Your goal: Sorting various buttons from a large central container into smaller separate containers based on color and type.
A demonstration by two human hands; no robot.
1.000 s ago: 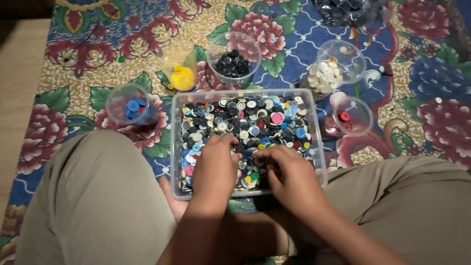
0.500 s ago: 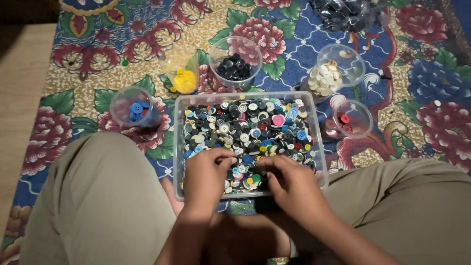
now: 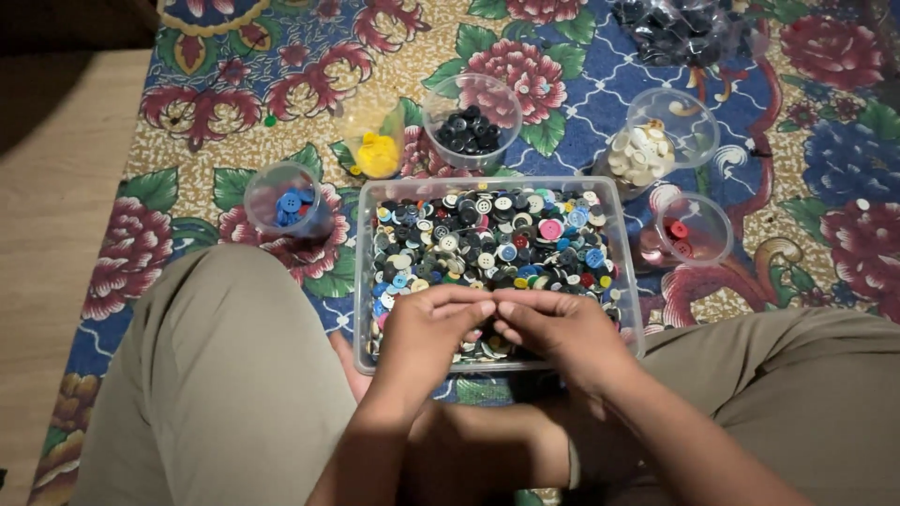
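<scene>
A clear plastic box full of mixed coloured buttons sits on a floral rug between my knees. Both hands hover over the box's near edge. My left hand and my right hand meet fingertip to fingertip, each with its fingers pinched together. Whether a button sits between the pinched fingers is hidden from me.
Clear cups stand around the box: blue buttons at left, yellow and black behind, white and red at right. A bag of dark buttons lies at the back right. Bare wooden floor borders the rug's left side.
Both hands have lifted out of the buttons and drawn back toward me, and their fingertips now touch above the box's near edge.
</scene>
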